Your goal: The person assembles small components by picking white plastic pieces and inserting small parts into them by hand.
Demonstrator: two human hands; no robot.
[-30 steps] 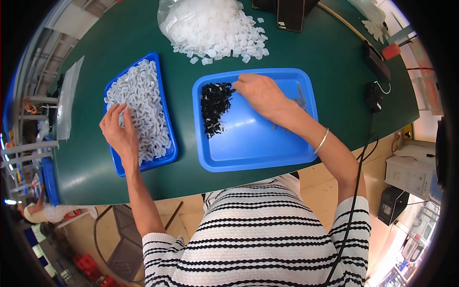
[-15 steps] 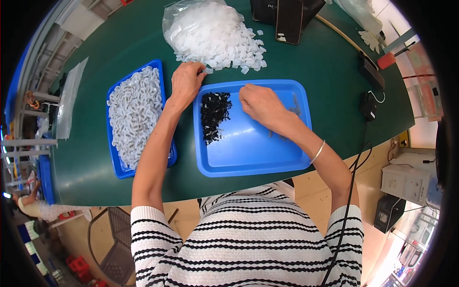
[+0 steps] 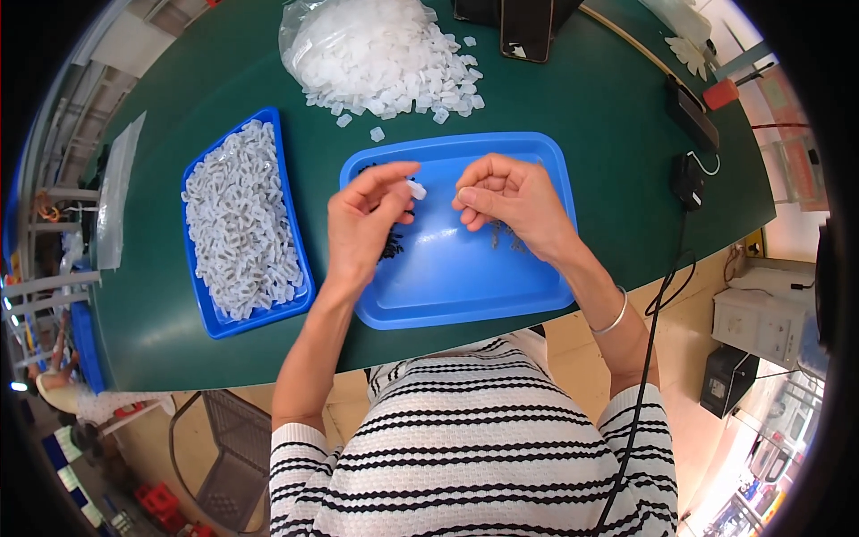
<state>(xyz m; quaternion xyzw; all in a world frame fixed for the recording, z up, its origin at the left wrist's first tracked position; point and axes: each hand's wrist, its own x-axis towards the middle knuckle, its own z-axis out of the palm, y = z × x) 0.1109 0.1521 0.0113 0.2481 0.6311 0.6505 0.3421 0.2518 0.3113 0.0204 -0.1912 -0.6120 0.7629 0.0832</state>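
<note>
Over the light blue tray (image 3: pixel 447 311), my left hand (image 3: pixel 365 219) pinches a small translucent white plastic piece (image 3: pixel 416 189) between thumb and fingers. Facing it a short gap away, my right hand (image 3: pixel 512 197) is closed with thumb and index finger pressed together; whatever the pinch holds is too small to make out. Small black parts (image 3: pixel 391 242) lie in the tray's left side, largely hidden by my left hand. Below my right hand, a few small greyish parts (image 3: pixel 510 236) lie in the tray. Loose white pieces (image 3: pixel 385 76) spill from a clear bag beyond the tray.
A darker blue tray (image 3: pixel 215 324) heaped with pale grey-white parts (image 3: pixel 242 224) stands at the left. A phone (image 3: pixel 525 29) rests at the far edge. A black cable (image 3: pixel 660 309) hangs along the right side, near my right arm. A glove (image 3: pixel 689 55) lies far right.
My left hand has come back from the loose pile to the tray with a white piece. My right hand has turned, its fingers now pointing toward the left hand.
</note>
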